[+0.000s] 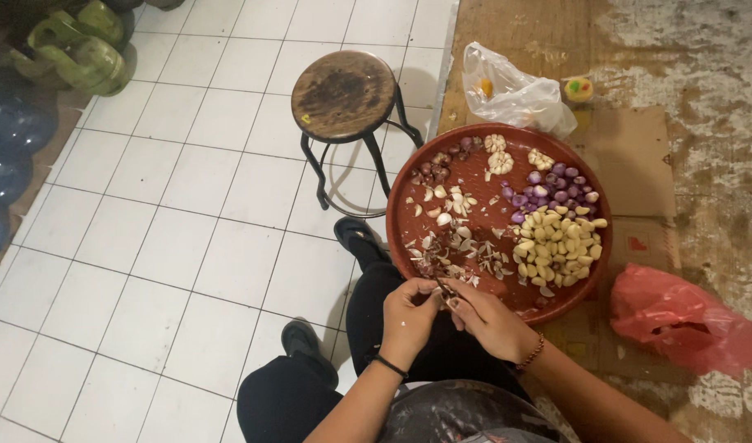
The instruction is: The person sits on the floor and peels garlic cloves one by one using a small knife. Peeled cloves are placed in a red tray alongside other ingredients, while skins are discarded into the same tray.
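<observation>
A round red tray [589, 262] lies on cardboard in front of me. It holds peeled garlic cloves [556, 250], peeled purple shallots [552, 187], unpeeled shallots [438, 166], garlic bulbs [499, 156] and loose skins [454, 246]. My left hand [406, 316] and my right hand [488, 318] meet over the tray's near rim. My left hand pinches a small clove or shallot. My right hand holds a small knife [444, 290] against it. The piece itself is mostly hidden by my fingers.
A round wooden stool [344, 94] with black metal legs stands left of the tray. A clear plastic bag [515, 94] lies behind the tray, a red plastic bag [683, 316] at right. Green gas cylinders [77, 45] and blue water jugs [7, 139] stand far left.
</observation>
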